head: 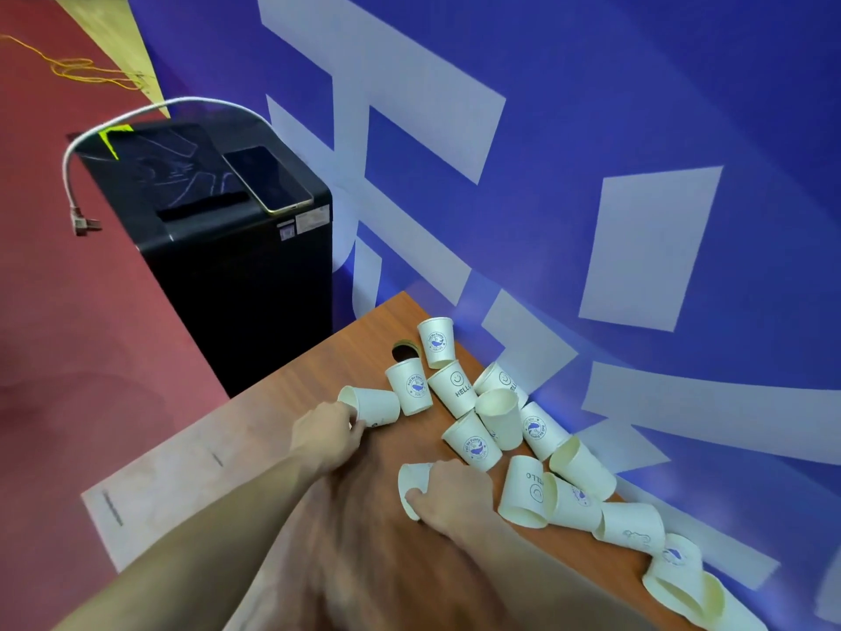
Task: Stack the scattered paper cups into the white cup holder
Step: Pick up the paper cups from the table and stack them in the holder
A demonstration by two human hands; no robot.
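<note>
A black box (218,248) is seen left of the brown table (291,403), and a phone (266,179) is laid flat on top of the box. A white cable (136,113) is bent over the box. A blue wall (591,175) with pale shapes is seen right behind the table. A round hole (404,352) is cut in the table near its far corner.

Many white paper cups (500,421) are scattered on the table, bunched along the wall side. Some are stood up and some are tipped over. Blue pictures and the word HELLO are printed on them.

A tipped cup (373,405) near the hole is touched at its open rim by the left hand (327,432), but the hold cannot be made out. Another cup (412,487), nearer the table's front, is gripped by the curled fingers of the right hand (455,494).
</note>
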